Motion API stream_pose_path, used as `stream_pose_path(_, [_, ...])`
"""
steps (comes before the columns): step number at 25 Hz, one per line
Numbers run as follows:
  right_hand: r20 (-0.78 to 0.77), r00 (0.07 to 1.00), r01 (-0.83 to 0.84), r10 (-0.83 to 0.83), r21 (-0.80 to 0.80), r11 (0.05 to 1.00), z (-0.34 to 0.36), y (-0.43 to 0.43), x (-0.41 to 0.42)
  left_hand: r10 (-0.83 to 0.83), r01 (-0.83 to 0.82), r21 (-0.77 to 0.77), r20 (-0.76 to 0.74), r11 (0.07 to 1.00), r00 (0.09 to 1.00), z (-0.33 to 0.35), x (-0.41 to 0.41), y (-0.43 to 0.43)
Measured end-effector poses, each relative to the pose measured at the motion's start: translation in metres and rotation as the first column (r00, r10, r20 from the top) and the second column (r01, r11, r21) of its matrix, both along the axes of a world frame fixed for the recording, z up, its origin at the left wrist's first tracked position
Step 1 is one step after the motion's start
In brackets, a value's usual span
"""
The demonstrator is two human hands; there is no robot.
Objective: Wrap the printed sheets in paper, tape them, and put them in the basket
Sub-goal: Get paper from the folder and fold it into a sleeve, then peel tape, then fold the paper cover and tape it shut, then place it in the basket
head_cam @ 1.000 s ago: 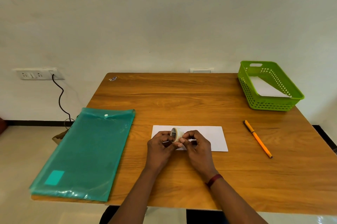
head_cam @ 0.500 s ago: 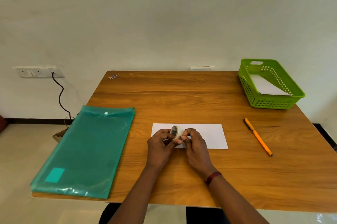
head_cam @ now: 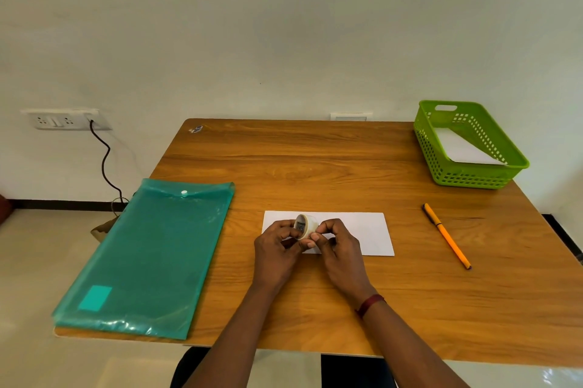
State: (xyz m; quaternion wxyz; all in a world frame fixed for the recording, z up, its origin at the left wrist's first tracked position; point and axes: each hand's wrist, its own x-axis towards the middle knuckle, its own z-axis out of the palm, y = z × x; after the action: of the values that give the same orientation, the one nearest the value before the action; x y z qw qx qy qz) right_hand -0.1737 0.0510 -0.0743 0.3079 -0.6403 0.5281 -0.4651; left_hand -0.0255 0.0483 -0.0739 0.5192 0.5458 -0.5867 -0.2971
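Observation:
A white folded paper packet [head_cam: 362,233] lies flat on the wooden table [head_cam: 315,166] in front of me. Above its left part, my left hand [head_cam: 276,252] grips a small roll of clear tape [head_cam: 303,226] held upright. My right hand [head_cam: 339,249] pinches at the roll's rim with thumb and fingertips. A green plastic basket [head_cam: 441,173] stands at the far right corner with a white wrapped packet [head_cam: 463,149] inside it.
A teal plastic document folder [head_cam: 151,255] lies on the table's left side, reaching the near edge. An orange pen [head_cam: 446,239] lies right of the packet. A wall socket with a black cable [head_cam: 104,160] is at the left.
Both hands stay on the tape roll over the packet; the fingers have shifted slightly around the roll. The view has tilted a little.

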Motion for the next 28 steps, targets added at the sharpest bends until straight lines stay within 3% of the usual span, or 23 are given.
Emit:
stream_pose_path(5, [-0.022, 1.0, -0.008, 0.009, 0.015, 1.0, -0.0031, -0.0014, -0.0004, -0.039, 0.039, -0.002, -0.007, 0.999, 0.999, 0.0026, -0.0011, 0.0005])
stream_pose_path(12, [-0.083, 0.996, 0.015, -0.014, 0.004, 1.0, -0.0005, 0.0009, 0.0015, 0.014, -0.002, -0.087, 0.126, 0.996, 0.992, 0.0022, -0.0042, 0.0008])
stream_pose_path(20, [-0.096, 0.995, 0.012, -0.011, 0.004, 1.0, -0.0022, 0.0009, 0.0019, 0.022, -0.007, -0.086, 0.173, 0.996, 0.985, 0.002, -0.0041, -0.0001])
stream_pose_path(28, [-0.005, 1.0, 0.01, -0.01, -0.002, 1.0, -0.0017, 0.0014, 0.0005, 0.007, -0.004, -0.037, 0.091, 0.999, 0.996, 0.0003, -0.0013, -0.0016])
